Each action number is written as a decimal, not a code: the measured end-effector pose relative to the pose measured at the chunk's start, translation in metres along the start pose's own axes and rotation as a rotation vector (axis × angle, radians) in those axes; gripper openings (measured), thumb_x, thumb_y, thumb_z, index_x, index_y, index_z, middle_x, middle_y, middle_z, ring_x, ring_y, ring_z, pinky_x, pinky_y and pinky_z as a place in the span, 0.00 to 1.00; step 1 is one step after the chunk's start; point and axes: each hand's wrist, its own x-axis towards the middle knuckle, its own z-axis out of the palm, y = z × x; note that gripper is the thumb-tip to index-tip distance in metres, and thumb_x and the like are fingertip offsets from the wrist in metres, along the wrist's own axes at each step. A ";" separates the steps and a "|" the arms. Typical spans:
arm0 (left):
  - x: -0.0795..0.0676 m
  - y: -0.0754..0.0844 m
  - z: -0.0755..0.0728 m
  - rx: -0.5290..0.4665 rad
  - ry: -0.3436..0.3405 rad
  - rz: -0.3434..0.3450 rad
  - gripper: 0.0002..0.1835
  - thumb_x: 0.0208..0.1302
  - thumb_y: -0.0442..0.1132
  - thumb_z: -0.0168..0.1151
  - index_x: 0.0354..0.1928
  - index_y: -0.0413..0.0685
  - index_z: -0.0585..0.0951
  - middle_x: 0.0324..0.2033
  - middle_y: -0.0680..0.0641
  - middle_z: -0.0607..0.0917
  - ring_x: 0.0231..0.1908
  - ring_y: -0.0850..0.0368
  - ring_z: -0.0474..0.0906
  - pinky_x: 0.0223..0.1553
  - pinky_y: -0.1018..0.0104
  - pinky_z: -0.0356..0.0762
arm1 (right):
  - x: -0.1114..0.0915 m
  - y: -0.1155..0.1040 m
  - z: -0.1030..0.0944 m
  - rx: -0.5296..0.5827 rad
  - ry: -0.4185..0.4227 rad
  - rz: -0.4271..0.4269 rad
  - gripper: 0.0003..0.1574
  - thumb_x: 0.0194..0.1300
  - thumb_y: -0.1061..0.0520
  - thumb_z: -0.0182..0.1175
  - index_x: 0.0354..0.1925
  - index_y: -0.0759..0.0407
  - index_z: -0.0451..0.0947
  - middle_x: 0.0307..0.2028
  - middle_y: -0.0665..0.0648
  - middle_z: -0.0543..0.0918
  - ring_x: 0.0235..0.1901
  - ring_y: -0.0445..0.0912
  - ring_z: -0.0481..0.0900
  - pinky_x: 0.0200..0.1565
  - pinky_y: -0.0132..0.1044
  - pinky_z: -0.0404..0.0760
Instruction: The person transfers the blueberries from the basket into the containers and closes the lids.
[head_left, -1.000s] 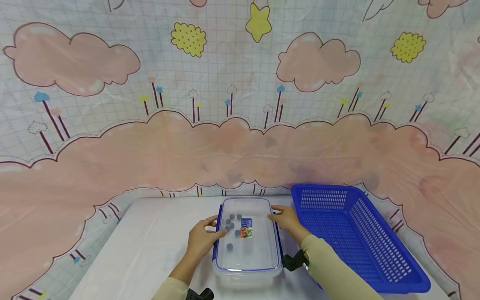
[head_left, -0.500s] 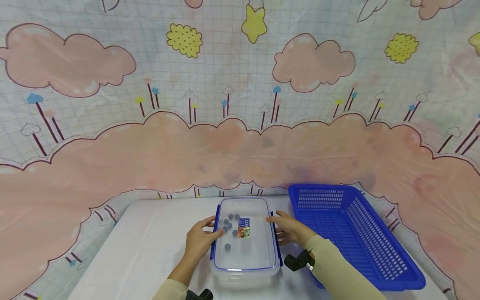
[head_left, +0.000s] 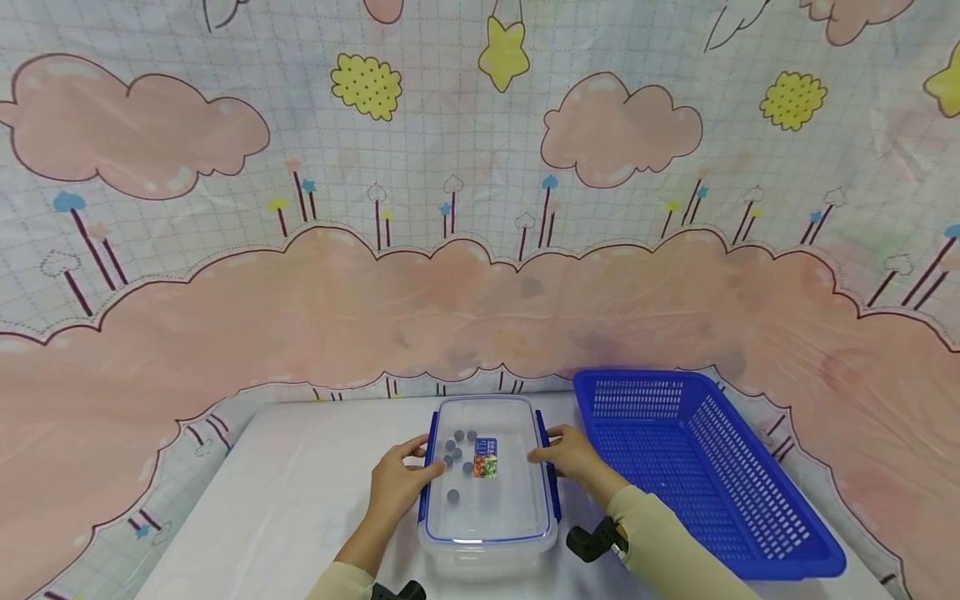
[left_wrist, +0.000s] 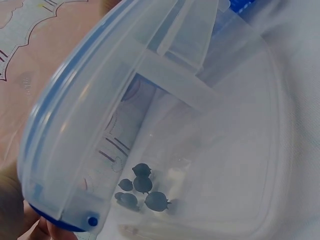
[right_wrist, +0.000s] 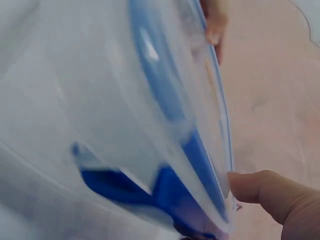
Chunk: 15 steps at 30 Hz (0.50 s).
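Note:
A clear plastic food container [head_left: 510, 512] with a blue-edged lid and blue side latches sits on the white table. Several blueberries [left_wrist: 156, 201] lie inside it, gathered toward the left. My left hand [head_left: 397, 483] grips the left side, thumb on the lid's edge and fingers along the side. At the right side, my right hand [head_left: 572, 457] pinches the edge by the latch, its thumb [right_wrist: 250, 187] on the lid's rim and the other fingers mostly hidden. The right latch [right_wrist: 167, 187] angles out from the wall in the right wrist view. A colourful label [head_left: 485, 458] marks the lid.
A large blue plastic basket [head_left: 705, 467] with slotted walls stands on the table [head_left: 292, 492] close to the right forearm. Behind the table hangs a cloth [head_left: 420, 308] printed with clouds and stars.
My right hand's fingers dip beside the container, then come up at the edge, with the thumb nearer me on the lid. The left hand keeps its grip. The head view shifts slightly.

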 end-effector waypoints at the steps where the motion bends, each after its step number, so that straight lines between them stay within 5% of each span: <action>1: 0.000 0.000 0.000 0.000 0.000 -0.002 0.31 0.51 0.40 0.75 0.59 0.40 0.80 0.43 0.43 0.80 0.37 0.53 0.83 0.35 0.64 0.82 | -0.002 0.000 0.000 -0.024 0.016 -0.021 0.43 0.53 0.60 0.71 0.61 0.79 0.65 0.42 0.69 0.81 0.38 0.55 0.82 0.43 0.49 0.83; 5: 0.001 0.000 0.000 0.003 0.002 -0.011 0.31 0.52 0.40 0.75 0.59 0.41 0.80 0.42 0.45 0.80 0.35 0.56 0.81 0.32 0.67 0.79 | -0.006 -0.001 0.003 -0.086 0.070 -0.090 0.43 0.50 0.60 0.72 0.60 0.76 0.67 0.36 0.65 0.79 0.32 0.51 0.79 0.34 0.43 0.82; 15: 0.003 -0.003 0.002 -0.001 -0.020 0.003 0.31 0.51 0.39 0.74 0.60 0.40 0.79 0.39 0.46 0.78 0.30 0.59 0.79 0.28 0.69 0.76 | -0.002 0.003 0.006 -0.092 0.105 -0.124 0.39 0.49 0.61 0.71 0.58 0.73 0.71 0.31 0.58 0.73 0.29 0.48 0.71 0.29 0.37 0.73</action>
